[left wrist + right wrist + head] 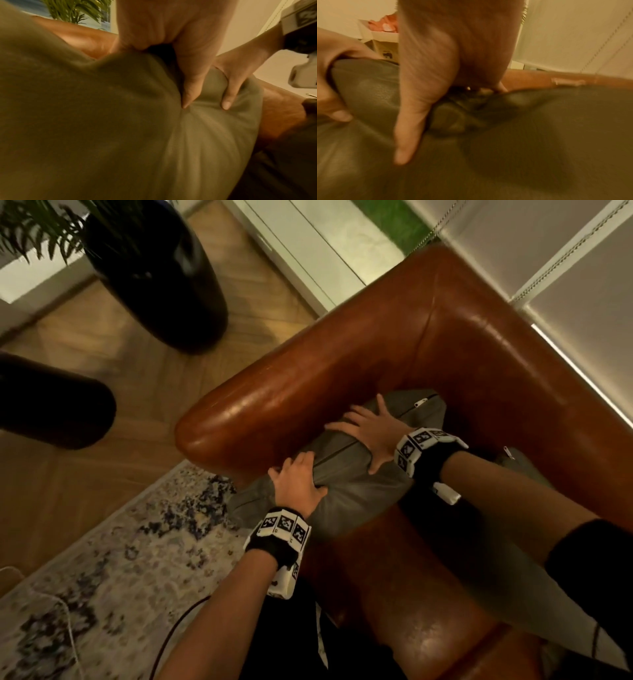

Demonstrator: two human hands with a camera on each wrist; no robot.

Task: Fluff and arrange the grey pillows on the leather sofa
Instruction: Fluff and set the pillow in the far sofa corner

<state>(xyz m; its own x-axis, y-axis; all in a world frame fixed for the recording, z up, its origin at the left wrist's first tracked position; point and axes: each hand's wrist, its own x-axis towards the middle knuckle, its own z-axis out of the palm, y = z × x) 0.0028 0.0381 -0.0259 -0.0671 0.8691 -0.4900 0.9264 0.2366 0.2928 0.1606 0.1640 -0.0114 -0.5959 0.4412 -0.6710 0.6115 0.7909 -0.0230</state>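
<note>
A soft grey fabric pillow (346, 487) with a zip along its top edge lies in the corner of the shiny brown leather sofa (376, 344), leaning against the round armrest. Its near corner hangs out past the front of the seat. The person stands over it with both hands on it. The left hand (296, 482) sits on the near end of the pillow. Its fingers curl over the top edge and its thumb pushes into the side, so it holds a bunch of the cloth. From the left wrist camera the thumb (190, 86) digs deep into the fabric and makes folds all around it. The right hand (371, 429) sits on the far end, close to the zip pull. Its fingers are spread wide and lie over the top, and its thumb points down the front side, pressing in. From the right wrist camera that thumb (412, 121) presses flat on the grey cloth, but that picture is blurry. The two thumbs are near each other and do not touch. Both wrists wear black bands with small black and white square patterns. A second grey pillow (517, 463) peeks out just behind the right arm. On the wooden floor beside the sofa stand a tall shiny black pot (154, 268) with a green leafy plant, and a pale rug (120, 559) with dark blue speckles.
</note>
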